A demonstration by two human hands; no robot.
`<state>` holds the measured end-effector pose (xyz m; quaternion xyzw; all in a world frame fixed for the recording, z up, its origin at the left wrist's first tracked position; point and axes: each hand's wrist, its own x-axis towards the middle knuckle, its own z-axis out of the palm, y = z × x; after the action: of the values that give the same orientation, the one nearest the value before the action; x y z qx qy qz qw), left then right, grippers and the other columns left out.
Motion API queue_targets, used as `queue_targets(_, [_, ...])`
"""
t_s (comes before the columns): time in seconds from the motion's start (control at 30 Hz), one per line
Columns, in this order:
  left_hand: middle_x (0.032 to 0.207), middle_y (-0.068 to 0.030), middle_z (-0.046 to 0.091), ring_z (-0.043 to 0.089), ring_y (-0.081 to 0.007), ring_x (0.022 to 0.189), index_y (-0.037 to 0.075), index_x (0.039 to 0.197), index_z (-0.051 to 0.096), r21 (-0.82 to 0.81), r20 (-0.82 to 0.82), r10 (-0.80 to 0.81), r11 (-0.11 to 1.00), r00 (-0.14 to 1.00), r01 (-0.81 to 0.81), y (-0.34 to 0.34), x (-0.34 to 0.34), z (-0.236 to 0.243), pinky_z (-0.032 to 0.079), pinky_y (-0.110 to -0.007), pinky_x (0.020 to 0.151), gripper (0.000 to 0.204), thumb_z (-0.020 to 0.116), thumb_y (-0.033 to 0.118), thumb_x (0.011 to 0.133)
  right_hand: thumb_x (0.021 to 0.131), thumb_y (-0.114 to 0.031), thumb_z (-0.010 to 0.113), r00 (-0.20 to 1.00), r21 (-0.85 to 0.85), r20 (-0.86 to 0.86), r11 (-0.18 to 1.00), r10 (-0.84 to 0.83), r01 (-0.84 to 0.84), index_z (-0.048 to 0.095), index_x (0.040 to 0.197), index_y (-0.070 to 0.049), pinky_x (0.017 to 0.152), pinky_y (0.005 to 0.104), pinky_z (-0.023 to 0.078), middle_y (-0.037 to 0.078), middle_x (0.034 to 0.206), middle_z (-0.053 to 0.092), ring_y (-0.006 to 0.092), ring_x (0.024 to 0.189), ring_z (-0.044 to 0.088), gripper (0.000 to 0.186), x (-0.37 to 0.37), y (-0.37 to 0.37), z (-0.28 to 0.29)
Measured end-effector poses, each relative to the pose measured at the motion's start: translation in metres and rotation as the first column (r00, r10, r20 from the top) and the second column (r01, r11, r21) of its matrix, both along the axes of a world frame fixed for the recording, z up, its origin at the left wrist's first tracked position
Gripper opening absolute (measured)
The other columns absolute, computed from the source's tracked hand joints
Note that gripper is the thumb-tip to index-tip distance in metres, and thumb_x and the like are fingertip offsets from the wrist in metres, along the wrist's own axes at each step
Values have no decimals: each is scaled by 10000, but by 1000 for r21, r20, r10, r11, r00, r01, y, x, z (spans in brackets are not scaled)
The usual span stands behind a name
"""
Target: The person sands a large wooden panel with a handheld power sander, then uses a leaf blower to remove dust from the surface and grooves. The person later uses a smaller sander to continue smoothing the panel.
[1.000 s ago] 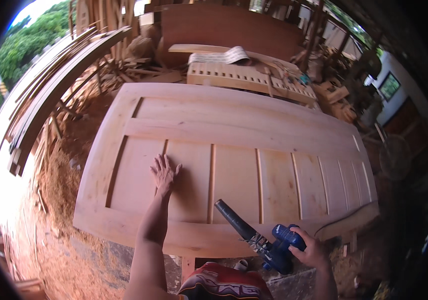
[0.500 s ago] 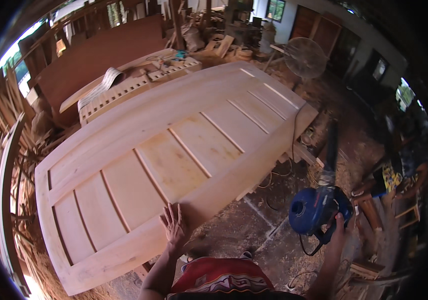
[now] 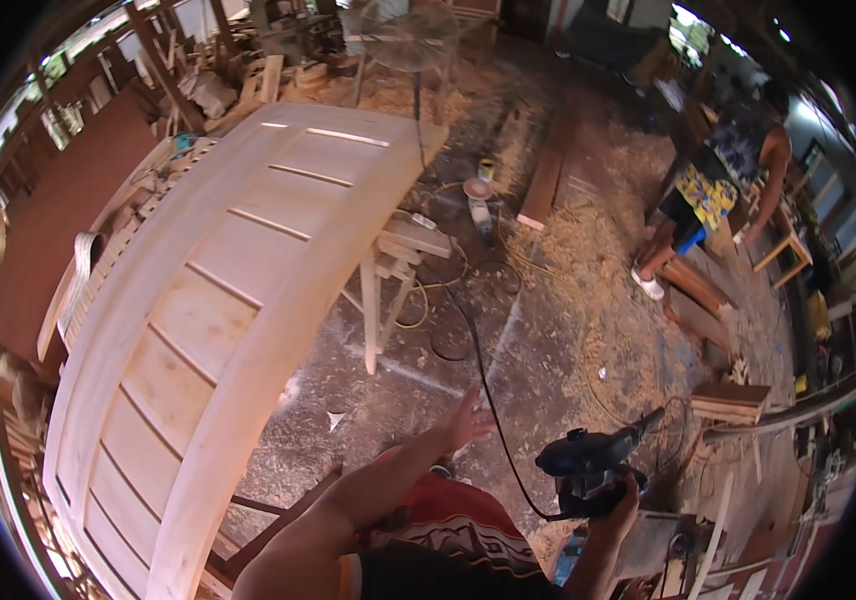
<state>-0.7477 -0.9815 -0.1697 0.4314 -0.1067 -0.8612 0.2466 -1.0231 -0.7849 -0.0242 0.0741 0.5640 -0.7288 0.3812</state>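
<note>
My right hand (image 3: 618, 508) is closed round the handle of an electric blower (image 3: 580, 455), at the lower right. The blower's dark nozzle points up and to the right, and a black cord (image 3: 488, 400) loops from it across the floor. My left hand (image 3: 466, 420) is held out over the floor in front of me, fingers apart, holding nothing; the cord runs close beside its fingertips. On my left lies a large pale wooden panelled door (image 3: 283, 320), with grooves between its panels. Neither hand touches it.
A wooden trestle (image 3: 388, 290) stands under the door's edge. An angle grinder (image 3: 480, 205) and wood shavings lie on the floor. Another person (image 3: 713, 190) bends over wood at the far right. Long planks (image 3: 553, 160) stretch away behind; a stand fan (image 3: 403, 40) stands at the back.
My left hand has come off the door and moved right over the floor. The blower has swung round in my right hand and sits lower. My view has turned to the right.
</note>
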Motion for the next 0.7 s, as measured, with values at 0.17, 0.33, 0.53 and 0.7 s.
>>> queue_targets(0.17, [992,-89,734,718,-239,881,57,1171,639,-69,-337,245,956,909,-284,-135,-61,67,595,-349,737,375,559,415,1093,965,-351,728,991,56,36,990,-133,130,648,877,-148,657,319,511,-34,713,565,138,671,590,236,-54,14,-28])
queue_targets(0.33, [855,-49,678,671,-185,755,77,1046,668,-382,-315,349,805,882,-455,-331,-36,85,539,-336,657,176,675,252,1037,943,-441,750,968,233,-92,940,-234,249,645,925,-139,635,332,497,-27,780,549,132,686,557,320,-125,12,-82])
queue_targets(0.53, [797,-46,659,647,-164,700,70,961,649,-522,-207,518,658,830,-542,-530,19,134,523,-328,614,147,679,201,1021,962,-415,705,920,352,-73,853,-386,385,669,1086,-157,703,348,533,-14,852,581,170,742,568,289,-251,61,-199])
queue_targets(0.7, [923,-25,698,683,-152,796,72,1120,668,-651,22,604,614,797,-447,-621,38,160,521,-313,670,185,688,223,1016,972,-387,686,939,575,22,773,-343,269,656,1074,-168,677,356,529,-14,816,561,180,698,545,243,-247,-27,-220])
